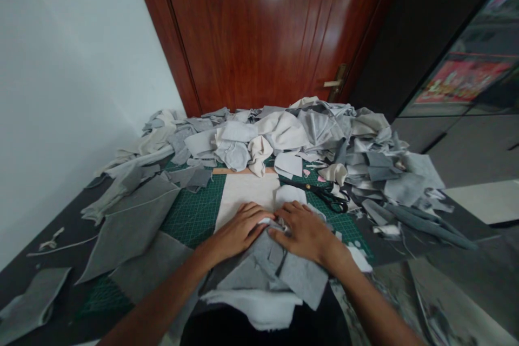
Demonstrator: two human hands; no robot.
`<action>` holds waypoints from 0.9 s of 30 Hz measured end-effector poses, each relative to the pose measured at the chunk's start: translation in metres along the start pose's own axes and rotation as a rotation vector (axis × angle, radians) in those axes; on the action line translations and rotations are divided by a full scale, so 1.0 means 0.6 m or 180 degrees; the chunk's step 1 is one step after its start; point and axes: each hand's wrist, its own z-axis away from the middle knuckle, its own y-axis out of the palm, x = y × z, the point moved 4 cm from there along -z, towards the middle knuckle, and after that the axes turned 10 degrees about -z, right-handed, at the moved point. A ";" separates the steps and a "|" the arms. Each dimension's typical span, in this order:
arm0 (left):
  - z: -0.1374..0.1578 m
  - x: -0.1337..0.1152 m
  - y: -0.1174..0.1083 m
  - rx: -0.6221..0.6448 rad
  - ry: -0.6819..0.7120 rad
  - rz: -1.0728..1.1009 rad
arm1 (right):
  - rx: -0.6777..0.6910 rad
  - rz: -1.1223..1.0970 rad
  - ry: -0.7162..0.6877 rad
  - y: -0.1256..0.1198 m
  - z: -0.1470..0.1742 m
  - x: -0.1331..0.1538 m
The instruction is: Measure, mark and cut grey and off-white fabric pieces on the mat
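Observation:
My left hand (245, 230) lies over a bunch of grey fabric scraps (259, 267) at the table's near edge, its fingers bent and closed on the cloth. Close beside it, my right hand (302, 231) grips the same bunch, thumb pointing left toward the other hand. The scraps spill down over my lap, with a whiter piece (259, 305) lowest. Just beyond my fingers a cream cloth rectangle (247, 194) lies flat on the green cutting mat (198, 216). What sits under my palms is hidden.
Black scissors (320, 190) lie right of the cream cloth. A wooden ruler (233, 171) crosses its far end. Heaped grey and cream scraps (284, 130) line the table's back, below a brown door (259, 32). Large grey pieces (133, 216) lie on the left.

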 end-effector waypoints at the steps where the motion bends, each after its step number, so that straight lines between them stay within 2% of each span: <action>1: 0.000 0.000 0.000 0.0003 -0.0016 0.0023 | -0.0057 0.0050 0.0091 0.003 0.005 0.001; 9: 0.008 -0.003 -0.018 -0.0111 -0.0133 0.0152 | -0.0635 0.0349 0.0600 0.022 0.034 0.004; 13: 0.016 -0.004 -0.042 -0.0318 -0.0236 0.0153 | -0.0720 0.0009 0.0228 -0.001 0.041 0.004; 16: 0.019 -0.006 -0.055 -0.0468 -0.0111 0.0240 | -0.0926 -0.0235 -0.0025 -0.030 0.055 0.002; 24: 0.016 -0.013 -0.049 -0.0283 0.0092 0.0418 | -0.1158 -0.0447 -0.0240 -0.050 0.101 0.015; 27: 0.017 -0.010 -0.047 -0.0302 0.0132 0.0482 | -0.1296 -0.0619 -0.0378 -0.077 0.117 0.003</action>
